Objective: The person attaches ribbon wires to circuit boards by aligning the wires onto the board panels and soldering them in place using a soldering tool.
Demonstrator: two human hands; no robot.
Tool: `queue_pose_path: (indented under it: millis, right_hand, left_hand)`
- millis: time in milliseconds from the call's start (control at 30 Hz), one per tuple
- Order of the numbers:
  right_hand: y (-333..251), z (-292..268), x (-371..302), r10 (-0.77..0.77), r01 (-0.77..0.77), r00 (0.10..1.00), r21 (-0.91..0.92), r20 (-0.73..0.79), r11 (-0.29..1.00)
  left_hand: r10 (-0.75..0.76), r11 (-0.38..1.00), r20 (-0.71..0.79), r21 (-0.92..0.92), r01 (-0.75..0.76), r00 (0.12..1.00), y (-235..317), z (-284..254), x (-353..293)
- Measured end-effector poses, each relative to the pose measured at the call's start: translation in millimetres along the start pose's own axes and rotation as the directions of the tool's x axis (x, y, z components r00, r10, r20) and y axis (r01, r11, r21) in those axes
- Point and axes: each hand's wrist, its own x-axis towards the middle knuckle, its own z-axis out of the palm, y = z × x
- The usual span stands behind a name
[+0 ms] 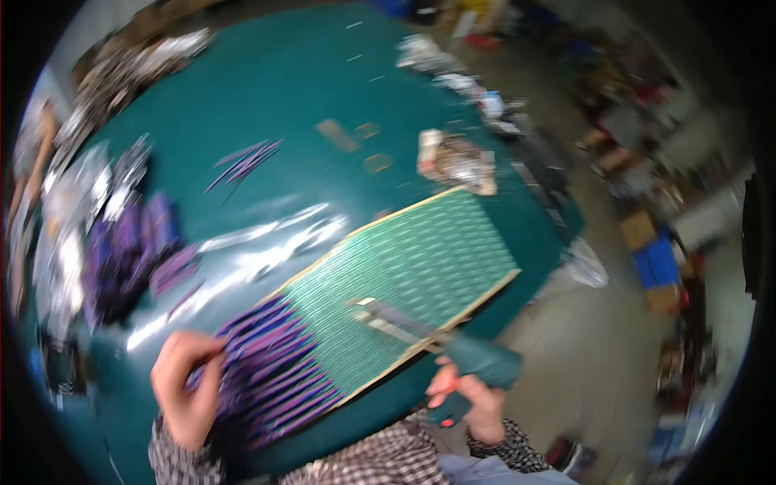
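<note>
My right hand (483,404) is wrapped round the grip of a dark green pistol-shaped hand tool (485,360) with an orange-red trigger. Two long metal prongs reach from the tool over a ribbed light-green board (404,259) with pale wooden-looking edges. Thin purple and blue strands (275,364) lie side by side across the board's near left end. At their left ends is my left hand (190,380), its thumb and fingers curled into a pinch. What it pinches, if anything, is hidden and blurred.
A dark green table (299,73) lies beneath everything. Purple bundles (129,250) and clear plastic bags (73,218) sit at the left. Loose purple strands (242,164) lie farther back. A small plastic-wrapped pack (457,162) is beyond the board, and shelves with boxes (659,263) stand right.
</note>
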Motion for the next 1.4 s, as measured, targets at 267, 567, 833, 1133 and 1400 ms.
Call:
queue_pose_path:
  millis: [267, 567, 833, 1133, 1400]
  right_hand:
    - [-2.0, 10.0, 0.9, -0.086, 0.097, 0.991, 0.101, -0.103, 0.99]
    - [4.1, 13.3, -0.4, -0.076, 0.083, 0.995, 0.113, -0.065, 0.99]
    - [-5.3, 7.0, 10.6, -0.085, 0.087, 0.996, 0.051, -0.04, 0.995]
    - [-6.6, -1.4, 9.4, -0.076, 0.077, 0.997, 0.04, -0.023, 0.996]
    - [-7.6, -9.2, 2.7, -0.011, 0.013, 0.998, 0.035, -0.061, 0.999]
  left_hand:
    - [0.27, 0.962, -0.066, 0.066, -0.266, 0.96, 0.5, -2.5, -0.4]
    - [0.502, 0.842, -0.027, 0.244, -0.481, 0.864, -6.8, 2.4, -7.8]
    - [0.413, 0.892, 0.005, 0.197, -0.406, 0.911, 8.6, 4.3, -9.4]
    - [0.347, 0.898, 0.247, 0.19, -0.397, 0.905, 4.2, 64.3, -20.2]
    - [0.394, 0.885, 0.191, 0.186, -0.427, 0.899, 9.2, 35.9, -17.6]
